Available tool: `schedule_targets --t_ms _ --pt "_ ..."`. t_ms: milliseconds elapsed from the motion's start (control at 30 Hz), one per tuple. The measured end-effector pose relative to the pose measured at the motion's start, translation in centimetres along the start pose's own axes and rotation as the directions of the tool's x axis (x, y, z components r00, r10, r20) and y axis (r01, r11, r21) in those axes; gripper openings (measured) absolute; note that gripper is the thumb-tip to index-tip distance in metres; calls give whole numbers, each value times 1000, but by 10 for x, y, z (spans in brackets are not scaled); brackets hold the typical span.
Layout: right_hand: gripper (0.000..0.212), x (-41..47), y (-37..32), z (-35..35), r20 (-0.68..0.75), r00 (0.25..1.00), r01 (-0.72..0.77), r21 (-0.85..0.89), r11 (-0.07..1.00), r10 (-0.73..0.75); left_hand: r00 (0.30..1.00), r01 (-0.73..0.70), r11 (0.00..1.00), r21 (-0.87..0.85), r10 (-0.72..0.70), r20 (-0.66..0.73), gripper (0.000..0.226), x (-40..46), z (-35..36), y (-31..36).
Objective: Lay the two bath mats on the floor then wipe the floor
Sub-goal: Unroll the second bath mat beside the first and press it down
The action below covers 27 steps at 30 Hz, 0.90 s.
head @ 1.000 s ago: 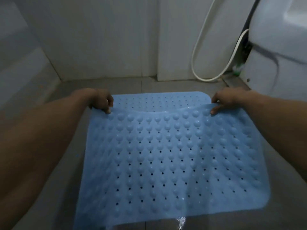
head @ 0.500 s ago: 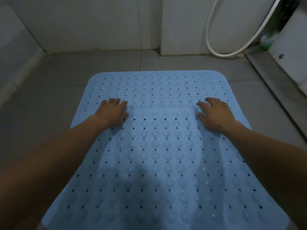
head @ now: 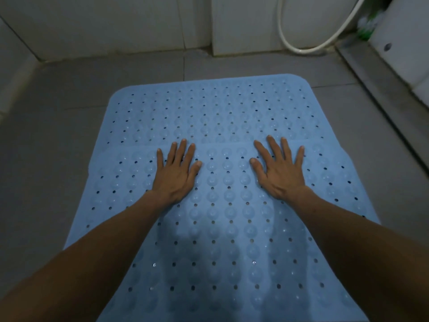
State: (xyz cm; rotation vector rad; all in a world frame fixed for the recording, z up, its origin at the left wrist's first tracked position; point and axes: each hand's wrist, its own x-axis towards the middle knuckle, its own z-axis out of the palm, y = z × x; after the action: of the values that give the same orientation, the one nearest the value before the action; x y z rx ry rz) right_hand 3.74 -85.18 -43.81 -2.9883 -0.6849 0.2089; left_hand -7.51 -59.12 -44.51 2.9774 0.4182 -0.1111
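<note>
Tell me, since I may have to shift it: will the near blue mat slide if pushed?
Probably not easily: the near mat lies flat on the floor, overlapping the far mat. Its thin edge suggests it would flop when lifted.

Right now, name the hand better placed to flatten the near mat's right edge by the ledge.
Right hand: it lies flat on the near mat, closer to that edge; the left hand is further.

My two flat palms and forearms cover patches of the near blue mat (head: 222,228), its close end runs off the picture's bottom edge below my wrists, and far beyond my right hand (head: 282,173) a green thing (head: 366,31) is too blurred to name.
</note>
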Motion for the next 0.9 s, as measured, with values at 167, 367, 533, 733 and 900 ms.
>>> schedule_targets --t_ms 167,367,533,733,900 --pt "67 -40 1 6 17 1000 -13 -10 1000 13 1000 -8 1000 -19 8 -8 68 -39 8 6" --pt "69 -75 6 13 26 1000 3 -9 1000 -3 1000 5 999 -37 -4 31 75 -81 10 16" --pt "65 -81 7 18 10 1000 7 -21 1000 -7 999 21 999 -29 -20 37 71 -87 12 18" --pt "66 -84 6 18 -19 1000 11 -25 1000 -12 999 30 999 -34 -30 14 69 -93 16 17" --pt "66 -86 4 18 -12 1000 10 -28 1000 -11 999 36 998 -44 -36 0 71 -97 17 17"
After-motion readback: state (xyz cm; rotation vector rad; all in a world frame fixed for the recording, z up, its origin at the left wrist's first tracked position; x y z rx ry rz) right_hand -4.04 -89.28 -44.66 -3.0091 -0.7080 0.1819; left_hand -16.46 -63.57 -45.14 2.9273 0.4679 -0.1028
